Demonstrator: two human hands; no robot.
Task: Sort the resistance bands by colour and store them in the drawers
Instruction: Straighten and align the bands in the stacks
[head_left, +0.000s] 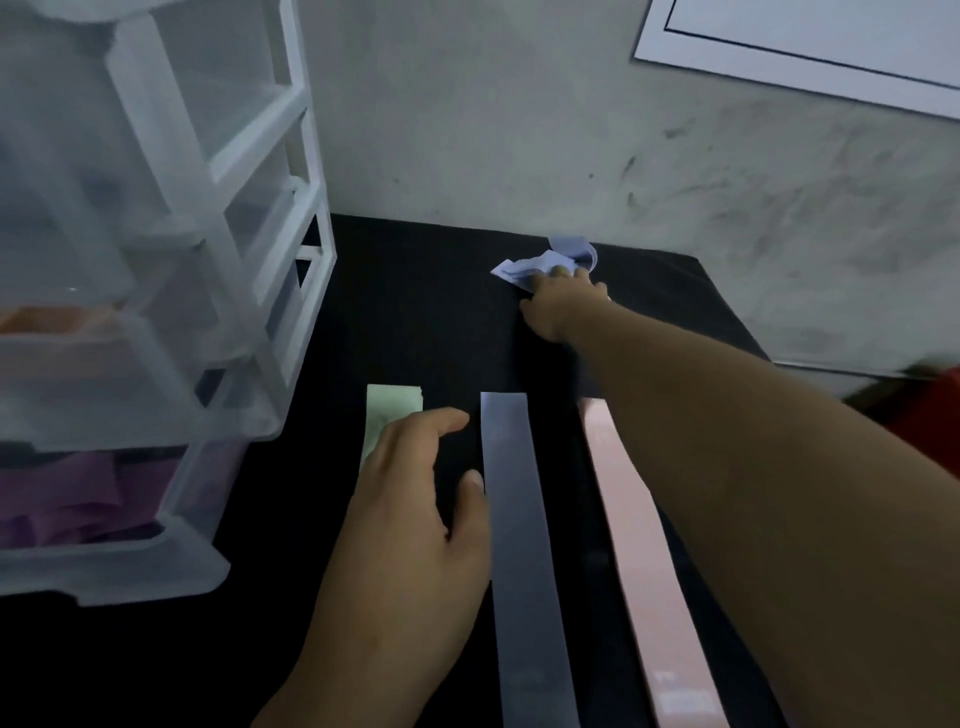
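Note:
Three flat bands lie side by side on the black table (405, 312): a pale green band (389, 410), a grey-blue band (519, 519) and a pink band (634, 545). My left hand (415, 509) rests over the green band with its fingers apart, the thumb beside the grey-blue band. My right hand (561, 306) reaches to the far side of the table and closes on a crumpled light blue band (550, 260). The clear plastic drawer unit (171, 291) stands at the left. One open drawer holds orange bands (52, 322), and the drawer below holds purple bands (78, 493).
A scuffed white wall (571, 130) rises right behind the table, with a white sheet (831, 36) fixed at its upper right. Something red (930, 410) sits off the table's right edge. The drawers jut out over the table's left part.

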